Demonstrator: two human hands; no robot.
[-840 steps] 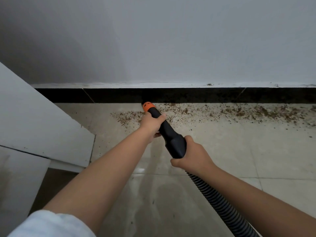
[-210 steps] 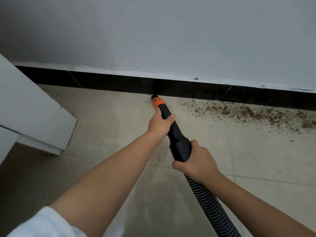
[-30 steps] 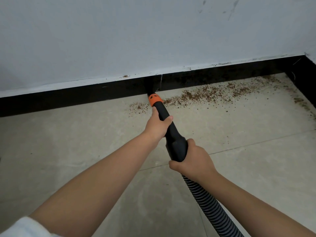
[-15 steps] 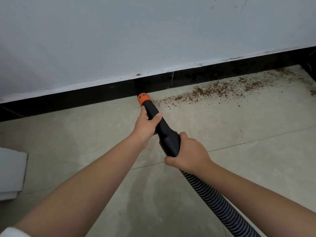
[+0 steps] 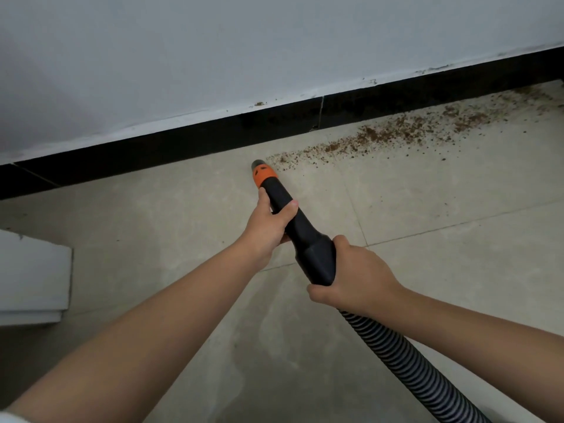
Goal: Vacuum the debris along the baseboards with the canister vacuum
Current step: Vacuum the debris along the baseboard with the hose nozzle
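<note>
Both hands are wrapped round the vacuum's black nozzle (image 5: 300,230). The left hand (image 5: 268,227) grasps the narrow forward section just behind the orange tip (image 5: 262,174), thumb lying over the top; the right hand (image 5: 357,277) clenches the thick rear collar where the ribbed hose (image 5: 406,361) joins on. That split looks sensible: the front hand steers, the back hand carries the weight and takes the drag of the hose.

As a judgement, the nozzle is rigid moulded plastic, light enough to aim freely, smooth but not slippery where it flares. The hose is flexible and springy, likely to tug sideways as it trails off toward the lower right, so the rear grip should stay firm. Holding further forward, on the orange piece, would risk covering the mouth or loosening it.

From the hands outward, the tip points down at the pale tiled floor (image 5: 427,270), close to it, though contact cannot be confirmed. It sits near the black baseboard (image 5: 183,145) without touching, right at the left end of the brown debris (image 5: 381,138), which runs as a band to the right along the baseboard's foot. A few crumbs (image 5: 259,103) also sit on the ledge above the baseboard, under the white wall (image 5: 274,41). The loose, dry grains should lift easily with a slow rightward pass. A white panel (image 5: 30,279) lies at the far left
</note>
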